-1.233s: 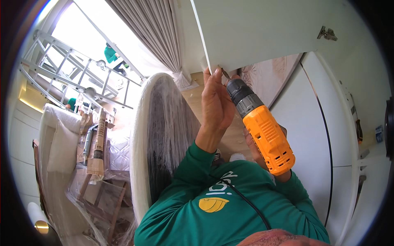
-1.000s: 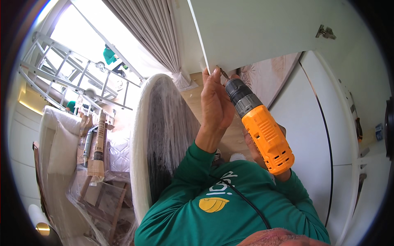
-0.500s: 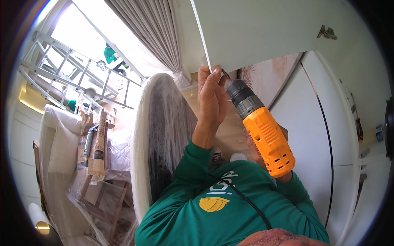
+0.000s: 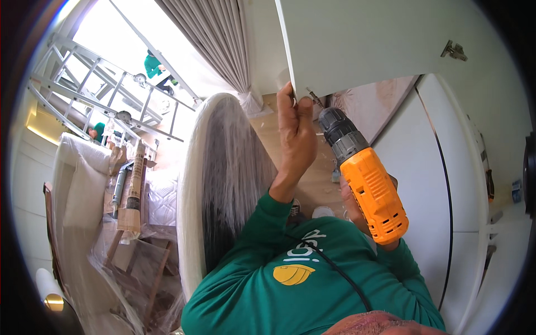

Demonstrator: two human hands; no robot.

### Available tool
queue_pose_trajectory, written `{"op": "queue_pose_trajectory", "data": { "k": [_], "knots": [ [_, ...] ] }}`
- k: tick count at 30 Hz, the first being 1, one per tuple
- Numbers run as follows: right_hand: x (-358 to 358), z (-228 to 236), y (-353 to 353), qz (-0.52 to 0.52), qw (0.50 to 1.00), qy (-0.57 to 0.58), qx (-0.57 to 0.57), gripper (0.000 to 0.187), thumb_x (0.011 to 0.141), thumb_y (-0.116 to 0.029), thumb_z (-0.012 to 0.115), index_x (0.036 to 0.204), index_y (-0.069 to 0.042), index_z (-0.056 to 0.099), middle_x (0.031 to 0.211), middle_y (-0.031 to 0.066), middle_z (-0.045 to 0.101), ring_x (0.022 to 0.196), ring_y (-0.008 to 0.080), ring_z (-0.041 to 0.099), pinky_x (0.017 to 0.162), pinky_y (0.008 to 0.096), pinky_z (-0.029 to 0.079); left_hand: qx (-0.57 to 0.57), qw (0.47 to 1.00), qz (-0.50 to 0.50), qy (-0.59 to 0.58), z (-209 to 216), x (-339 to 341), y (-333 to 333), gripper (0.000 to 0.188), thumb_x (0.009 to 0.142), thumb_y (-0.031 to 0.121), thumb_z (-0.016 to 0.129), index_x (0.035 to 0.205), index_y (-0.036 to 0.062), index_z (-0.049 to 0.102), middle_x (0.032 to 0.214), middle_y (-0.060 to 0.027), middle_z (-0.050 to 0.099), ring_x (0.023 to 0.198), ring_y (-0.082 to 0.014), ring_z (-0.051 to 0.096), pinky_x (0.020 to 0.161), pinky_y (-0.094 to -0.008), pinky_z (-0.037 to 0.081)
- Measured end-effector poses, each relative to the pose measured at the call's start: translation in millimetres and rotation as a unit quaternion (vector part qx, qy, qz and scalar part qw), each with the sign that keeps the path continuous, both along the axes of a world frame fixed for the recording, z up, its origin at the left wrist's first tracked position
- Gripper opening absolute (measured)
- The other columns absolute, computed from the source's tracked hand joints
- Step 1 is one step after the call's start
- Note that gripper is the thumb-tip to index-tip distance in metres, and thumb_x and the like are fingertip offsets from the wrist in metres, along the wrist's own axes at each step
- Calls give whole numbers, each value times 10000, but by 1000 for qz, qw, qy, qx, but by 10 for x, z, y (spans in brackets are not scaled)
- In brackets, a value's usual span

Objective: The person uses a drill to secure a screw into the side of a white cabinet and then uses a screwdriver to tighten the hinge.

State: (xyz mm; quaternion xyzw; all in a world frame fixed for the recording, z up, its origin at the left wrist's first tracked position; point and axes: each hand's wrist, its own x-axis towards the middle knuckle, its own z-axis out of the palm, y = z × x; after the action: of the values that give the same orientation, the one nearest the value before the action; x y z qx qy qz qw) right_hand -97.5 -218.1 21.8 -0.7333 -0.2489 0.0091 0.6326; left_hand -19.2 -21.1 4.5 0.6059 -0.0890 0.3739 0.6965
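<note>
My right hand is closed round the handle of an orange and black cordless drill, whose body hides most of the fingers. A thin bit points from its chuck toward the lower edge of a pale cabinet door panel; I cannot tell whether the tip touches it. My left hand pinches the panel's lower left corner between thumb and fingers, just left of the bit. A metal hinge is fixed on the panel's right part.
A plastic-wrapped chair or sofa back rises close by my left arm. Beyond it are wrapped furniture, a cardboard tube and a metal ladder. White cabinet fronts line the right. A person in green is far off by the window.
The panel's edge and the drill sit slightly farther right in view. My left hand's grip has turned on the corner, and the bit now shows more fully, apart from my fingertips.
</note>
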Motion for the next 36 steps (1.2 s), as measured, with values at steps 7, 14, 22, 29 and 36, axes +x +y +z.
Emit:
{"op": "queue_pose_trajectory", "data": {
  "k": [7, 14, 22, 29, 36],
  "knots": [
    [-12, -34, -10, -23, 995, -78, -57, 280, 1040, -144, 623, 1262, 25, 637, 871, 158, 725, 621, 224, 716, 489, 305, 579, -18, 1000, 4, -8, 4, -10, -47, 356, 1130, 117, 465, 1477, 36, 444, 1256, -80, 609, 1143, -133, 614, 1086, -357, 526],
    [-8, -26, -18, -45, 989, -98, -102, 283, 1023, -138, 661, 1264, 10, 650, 880, 107, 735, 644, 184, 720, 539, 293, 598, -33, 999, -12, 1, 44, -44, -57, 369, 1122, 82, 467, 1488, 49, 436, 1256, -76, 603, 1127, -132, 618, 1074, -337, 525],
    [8, 2, -38, -56, 984, -119, -118, 312, 945, -114, 733, 1229, -6, 660, 878, 70, 730, 672, 155, 712, 590, 285, 595, -35, 999, -18, -2, 33, -48, -61, 374, 1122, 81, 472, 1493, 54, 432, 1254, -71, 600, 1121, -135, 623, 1068, -330, 525],
    [65, 26, -23, -37, 984, -146, -92, 367, 835, -99, 817, 1167, -33, 673, 872, 29, 718, 715, 125, 698, 654, 274, 577, -58, 997, -47, -14, 55, -64, -65, 375, 1124, 101, 481, 1495, 58, 440, 1302, -67, 588, 1146, -127, 613, 1082, -325, 521],
    [23, 94, 16, -63, 977, -165, -116, 377, 787, -81, 851, 1119, -40, 677, 880, 18, 708, 754, 112, 692, 686, 271, 565, -64, 997, -50, -8, 33, -62, -55, 383, 1124, 114, 490, 1500, 62, 438, 1315, -59, 583, 1164, -121, 616, 1089, -312, 522]
  ]
}}
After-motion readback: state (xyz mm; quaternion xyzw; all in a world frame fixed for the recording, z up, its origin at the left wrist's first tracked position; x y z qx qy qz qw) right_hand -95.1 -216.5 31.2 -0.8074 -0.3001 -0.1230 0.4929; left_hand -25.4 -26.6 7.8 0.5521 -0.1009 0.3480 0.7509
